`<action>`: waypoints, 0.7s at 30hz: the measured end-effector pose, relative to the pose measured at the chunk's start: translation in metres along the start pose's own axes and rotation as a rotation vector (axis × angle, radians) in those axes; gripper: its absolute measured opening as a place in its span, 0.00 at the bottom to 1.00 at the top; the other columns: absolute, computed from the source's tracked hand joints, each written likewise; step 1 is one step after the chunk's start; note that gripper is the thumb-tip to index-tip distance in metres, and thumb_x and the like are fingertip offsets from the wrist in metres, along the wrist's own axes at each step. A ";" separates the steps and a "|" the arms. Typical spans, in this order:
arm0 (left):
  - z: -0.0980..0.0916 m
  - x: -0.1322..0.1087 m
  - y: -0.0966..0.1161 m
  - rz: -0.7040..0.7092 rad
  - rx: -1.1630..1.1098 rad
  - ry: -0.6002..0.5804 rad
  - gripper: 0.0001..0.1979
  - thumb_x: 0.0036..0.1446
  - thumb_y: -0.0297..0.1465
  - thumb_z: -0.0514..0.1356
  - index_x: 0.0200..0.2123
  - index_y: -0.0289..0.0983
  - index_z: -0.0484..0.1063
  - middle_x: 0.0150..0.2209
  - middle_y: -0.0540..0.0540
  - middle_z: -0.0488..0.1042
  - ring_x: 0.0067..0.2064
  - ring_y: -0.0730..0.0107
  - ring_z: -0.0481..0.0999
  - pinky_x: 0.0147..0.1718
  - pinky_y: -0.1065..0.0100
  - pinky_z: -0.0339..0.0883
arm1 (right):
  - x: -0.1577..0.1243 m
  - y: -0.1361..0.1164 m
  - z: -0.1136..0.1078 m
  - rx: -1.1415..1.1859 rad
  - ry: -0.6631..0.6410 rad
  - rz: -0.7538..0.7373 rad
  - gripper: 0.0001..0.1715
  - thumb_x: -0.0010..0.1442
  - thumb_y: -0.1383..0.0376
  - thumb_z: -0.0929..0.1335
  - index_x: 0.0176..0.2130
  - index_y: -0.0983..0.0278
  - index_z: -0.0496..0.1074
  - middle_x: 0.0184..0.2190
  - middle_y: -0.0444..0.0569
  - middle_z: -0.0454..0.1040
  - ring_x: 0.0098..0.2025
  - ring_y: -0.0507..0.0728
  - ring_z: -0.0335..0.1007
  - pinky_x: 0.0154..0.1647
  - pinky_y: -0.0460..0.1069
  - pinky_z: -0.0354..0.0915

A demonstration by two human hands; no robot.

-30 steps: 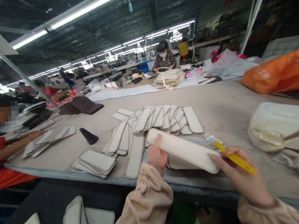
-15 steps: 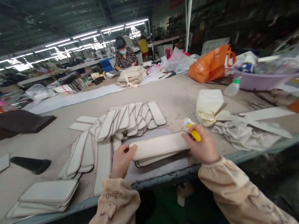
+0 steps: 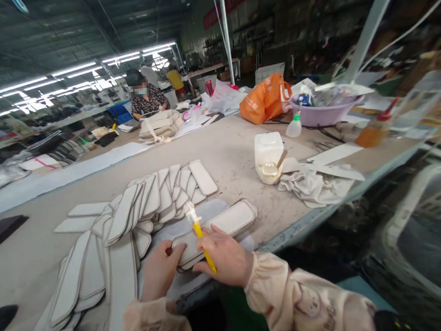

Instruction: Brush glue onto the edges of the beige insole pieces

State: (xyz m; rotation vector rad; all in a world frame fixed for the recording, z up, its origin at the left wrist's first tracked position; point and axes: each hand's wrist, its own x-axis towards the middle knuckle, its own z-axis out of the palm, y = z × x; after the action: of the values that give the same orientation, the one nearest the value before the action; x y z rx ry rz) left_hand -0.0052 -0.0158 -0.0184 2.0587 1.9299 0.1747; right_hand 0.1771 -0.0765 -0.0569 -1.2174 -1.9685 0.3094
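My right hand (image 3: 224,258) is closed on a yellow-handled brush (image 3: 198,231), bristles pointing up and away, and it rests on a short stack of cream oblong pieces (image 3: 225,224) near the table's front edge. My left hand (image 3: 159,268) presses fingertips against the left end of that stack. The top piece has a raised border. Beyond the stack, several similar cream pieces (image 3: 149,197) lie fanned and overlapping across the table (image 3: 235,159).
A white glue tub (image 3: 268,157) with a stick in it stands right of the pieces, beside crumpled rags (image 3: 313,188). An orange bag (image 3: 264,100) and a purple basin (image 3: 324,112) sit farther back. A seated person (image 3: 145,97) works at the far end. A white basket (image 3: 431,239) is at right.
The piece held up a second ago has been laid on the stack. My right hand with the brush slid from the stack's right end to its left part. The view swung right.
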 end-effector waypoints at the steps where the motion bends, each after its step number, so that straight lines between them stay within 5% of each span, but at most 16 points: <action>1: 0.001 0.000 0.000 0.005 0.003 0.000 0.17 0.55 0.46 0.53 0.24 0.39 0.66 0.23 0.50 0.69 0.28 0.66 0.69 0.27 0.69 0.54 | -0.001 -0.001 0.004 -0.008 -0.027 0.004 0.21 0.59 0.51 0.68 0.43 0.63 0.67 0.47 0.58 0.75 0.61 0.60 0.62 0.65 0.58 0.53; 5: 0.001 0.001 -0.002 0.025 -0.001 -0.018 0.17 0.56 0.45 0.52 0.26 0.39 0.67 0.24 0.50 0.69 0.29 0.65 0.70 0.28 0.69 0.54 | -0.009 0.013 -0.001 -0.095 -0.050 0.039 0.23 0.58 0.48 0.68 0.43 0.63 0.67 0.47 0.59 0.75 0.62 0.62 0.61 0.65 0.60 0.51; 15: 0.002 0.003 0.001 0.044 -0.015 0.020 0.15 0.55 0.43 0.53 0.23 0.39 0.65 0.22 0.51 0.67 0.28 0.66 0.68 0.27 0.68 0.54 | -0.030 0.064 -0.062 -0.321 0.126 0.253 0.16 0.59 0.57 0.69 0.42 0.62 0.63 0.45 0.57 0.76 0.52 0.63 0.72 0.61 0.64 0.58; 21: -0.020 -0.014 -0.005 0.015 -0.464 0.001 0.19 0.47 0.49 0.59 0.23 0.38 0.69 0.20 0.52 0.66 0.27 0.67 0.68 0.27 0.69 0.61 | -0.025 0.062 -0.093 -0.205 0.419 0.162 0.09 0.61 0.62 0.66 0.41 0.60 0.61 0.47 0.54 0.75 0.50 0.60 0.73 0.61 0.62 0.59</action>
State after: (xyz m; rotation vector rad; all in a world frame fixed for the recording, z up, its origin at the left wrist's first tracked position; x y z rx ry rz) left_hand -0.0175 -0.0265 0.0008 1.7603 1.6765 0.5679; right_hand 0.2905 -0.0832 -0.0431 -1.4425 -1.5708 -0.0690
